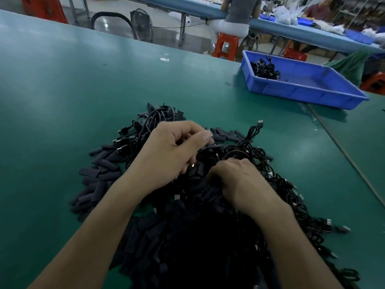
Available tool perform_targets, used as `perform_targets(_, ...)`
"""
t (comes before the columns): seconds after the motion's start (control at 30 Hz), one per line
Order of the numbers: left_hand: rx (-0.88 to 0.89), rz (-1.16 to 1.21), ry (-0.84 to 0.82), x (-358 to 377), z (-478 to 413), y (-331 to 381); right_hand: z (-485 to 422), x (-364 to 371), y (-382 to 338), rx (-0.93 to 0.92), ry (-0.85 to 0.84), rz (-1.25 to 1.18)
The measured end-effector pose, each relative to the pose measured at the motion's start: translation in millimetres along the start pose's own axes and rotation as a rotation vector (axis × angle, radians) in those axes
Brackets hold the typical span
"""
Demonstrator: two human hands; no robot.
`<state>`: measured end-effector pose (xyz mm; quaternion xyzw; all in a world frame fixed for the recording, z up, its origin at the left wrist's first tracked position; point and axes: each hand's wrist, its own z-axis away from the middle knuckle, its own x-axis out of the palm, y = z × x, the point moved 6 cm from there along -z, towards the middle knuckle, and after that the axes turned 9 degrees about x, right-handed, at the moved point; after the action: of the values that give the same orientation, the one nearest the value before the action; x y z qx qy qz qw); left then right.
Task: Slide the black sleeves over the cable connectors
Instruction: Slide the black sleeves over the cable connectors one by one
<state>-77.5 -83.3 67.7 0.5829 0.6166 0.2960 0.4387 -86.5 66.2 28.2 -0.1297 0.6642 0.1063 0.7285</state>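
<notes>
grip: left hand (166,151) and right hand (235,180) curled in the pile; contents unclear. sleeves (100,174) left, cables (279,182) right. risk: tangled cables snag, dragging neighbours.

Sleeves (108,163) & cables (253,132) = black, w/ shiny silver plugs (260,123). Table (83,90) = plain green. Tray (302,92) = blue, stools (226,45) = orange-red.

Sleeves (100,174) left, cables (291,195) right, on table (62,90); tray (302,92) far right.
</notes>
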Motion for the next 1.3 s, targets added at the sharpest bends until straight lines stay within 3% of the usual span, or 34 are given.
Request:
perform_targets(0.17, -0.107, -0.067, -0.012, -5.0, 4.5, -13.2, 1.3, 18.9, 3.8, 0.097, -0.055, 0.083)
perform_targets(0.33, -0.213, 0.096, 0.011, -8.7, 3.3, -18.4, 0.8, 25.1, 4.2, 0.118, -0.184, 0.092)
perform_targets(0.47, -0.131, 0.002, 0.023, -12.6, 3.8, -16.4, 2.3, 27.0, 3.9, 0.109, -0.155, 0.078)
perform_targets(0.87, -0.089, 0.039, 0.058, -12.0, 5.2, -20.0, 9.6, 12.3, 5.4, 0.106, 0.068, -0.18)
perform_targets(1.03, -0.096, 0.075, 0.06, -12.1, 4.9, -19.8, 8.9, 11.8, -7.9, -0.024, -0.045, -0.211)
perform_targets(1.3, -0.117, 0.095, 0.042, -14.2, 5.2, -17.6, 7.1, 9.7, -16.8, -0.023, -0.093, -0.214)
